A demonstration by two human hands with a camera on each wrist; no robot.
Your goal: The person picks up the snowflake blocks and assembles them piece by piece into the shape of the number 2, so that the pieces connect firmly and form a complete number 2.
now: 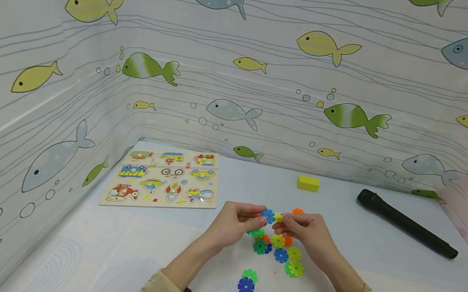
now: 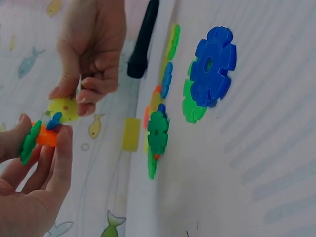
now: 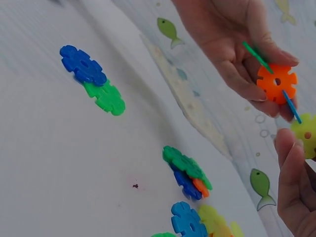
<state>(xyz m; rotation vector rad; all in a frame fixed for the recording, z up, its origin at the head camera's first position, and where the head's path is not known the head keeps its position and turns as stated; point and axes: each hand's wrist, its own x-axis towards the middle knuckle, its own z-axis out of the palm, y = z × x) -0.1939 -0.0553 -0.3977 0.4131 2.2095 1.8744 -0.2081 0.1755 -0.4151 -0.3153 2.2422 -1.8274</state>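
My left hand (image 1: 228,223) pinches a small joined group of notched plastic discs: an orange disc (image 3: 277,85), with a green disc (image 2: 30,143) on one side and a blue disc (image 1: 268,215) on the other. Between thumb and fingers, my right hand (image 1: 309,232) holds a yellow disc (image 2: 63,109) right at the edge of the blue one. Both hands are raised over the table. Below them lies a loose cluster of green, blue, orange and yellow discs. Closer to me, a dark blue disc (image 1: 246,287) overlaps a light green disc (image 1: 250,275).
A wooden picture puzzle board (image 1: 164,181) lies at the back left. Behind the hands sits a yellow block (image 1: 308,184), and a black microphone-like stick (image 1: 407,223) lies at the right. A fish-printed sheet (image 1: 280,87) rises behind the table.
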